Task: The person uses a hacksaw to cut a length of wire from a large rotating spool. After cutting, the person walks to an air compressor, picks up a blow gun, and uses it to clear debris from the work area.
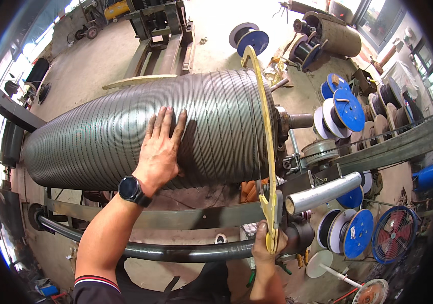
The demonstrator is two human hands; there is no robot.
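Note:
A large drum [87,140] wound with grooved metal wire, or cut with close grooves, lies crosswise before me. My left hand [160,154] rests palm down on its upper face, fingers a little spread, holding nothing. At the drum's right end, my right hand [268,245] grips the handle of a yellow hacksaw [266,125]. The saw's frame arches over the drum, its far tip beyond the drum's back edge. Its thin blade [256,150] runs beside the drum's right edge; whether it touches is hard to tell. A shaft end [302,121] sticks out of the drum's right side.
A steel beam [155,216] and a black round bar [190,251] cross in front of me. A metal tube [323,192] lies right of the saw. Blue-sided cable reels [349,110] and a fan [394,235] stand right. Lift forks [165,53] are behind the drum.

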